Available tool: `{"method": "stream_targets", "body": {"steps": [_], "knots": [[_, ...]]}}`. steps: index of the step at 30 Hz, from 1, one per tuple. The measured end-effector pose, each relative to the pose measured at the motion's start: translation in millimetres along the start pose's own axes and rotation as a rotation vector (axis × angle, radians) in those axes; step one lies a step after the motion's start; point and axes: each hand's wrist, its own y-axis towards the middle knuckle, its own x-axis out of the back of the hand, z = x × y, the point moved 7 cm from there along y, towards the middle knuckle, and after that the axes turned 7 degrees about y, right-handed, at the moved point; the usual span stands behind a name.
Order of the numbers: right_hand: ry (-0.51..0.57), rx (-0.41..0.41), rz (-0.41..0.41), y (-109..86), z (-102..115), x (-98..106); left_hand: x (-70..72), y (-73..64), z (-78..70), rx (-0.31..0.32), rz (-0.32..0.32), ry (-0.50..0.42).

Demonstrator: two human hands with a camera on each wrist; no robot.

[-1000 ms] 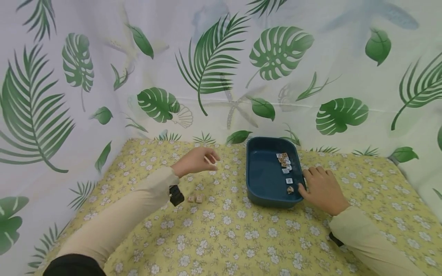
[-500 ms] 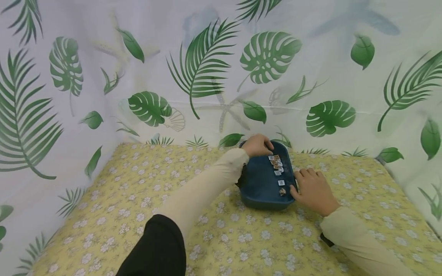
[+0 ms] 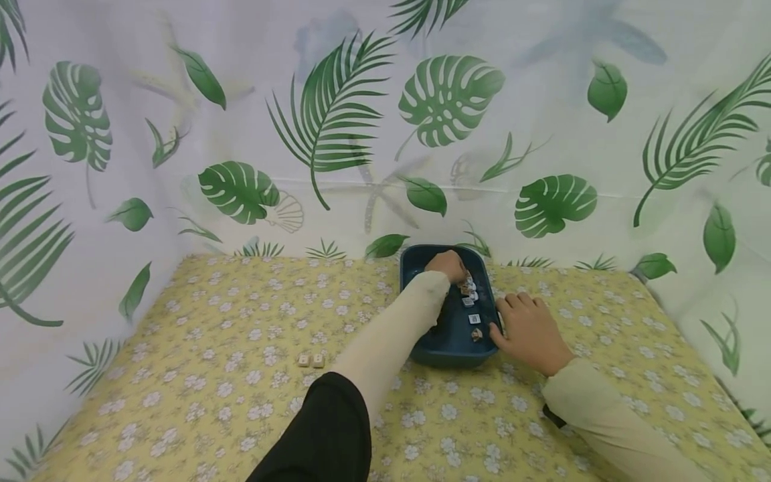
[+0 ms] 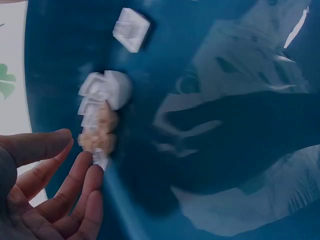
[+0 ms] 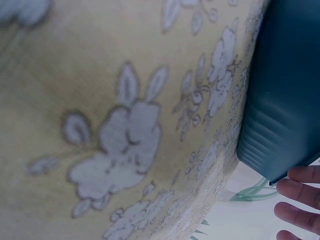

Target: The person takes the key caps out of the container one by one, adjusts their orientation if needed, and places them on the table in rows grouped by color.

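A dark blue plastic basin [image 3: 448, 360] stands on the cloth, with small white and brown square pieces [image 3: 468, 294] clustered along its right side. My left hand [image 3: 447, 266] reaches down inside it. In the left wrist view, thumb and fingers stand apart right at the near end of the clustered pieces [image 4: 100, 92], with nothing seen between them. A lone white piece [image 4: 131, 30] lies farther along. My right hand [image 3: 531, 335] rests at the basin's right rim. In the right wrist view its fingertips [image 5: 297, 191] are spread beside the rim.
Two small beige cubes [image 3: 310, 361] sit side by side on the yellow flowered tablecloth [image 3: 241, 395], left of the basin. A leaf-printed curtain [image 3: 337, 221] hangs behind and along the sides of the table. A single brownish piece [image 3: 476, 334] lies near the basin's front right corner.
My left hand has moved right from above the cloth, over the basin and down to the pieces. The right hand stays at the rim. The head view has swung slightly right.
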Motion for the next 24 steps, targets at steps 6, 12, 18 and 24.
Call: {"method": "stream_targets", "body": {"steps": [6,12,18,24], "knots": [[0.001,0.007,-0.007,0.4,0,-1,-13.2,5.8,6.2,0.023,-0.023,0.054],[0.004,-0.004,0.010,0.6,0,-1,-13.5,3.7,6.9,0.040,-0.031,0.012],[0.001,-0.003,-0.003,0.3,-1,-2,-13.5,3.5,8.5,0.073,-0.062,0.031],[0.001,0.005,-0.014,-0.1,-2,-3,-14.3,9.2,14.8,0.132,-0.130,0.066]]}}
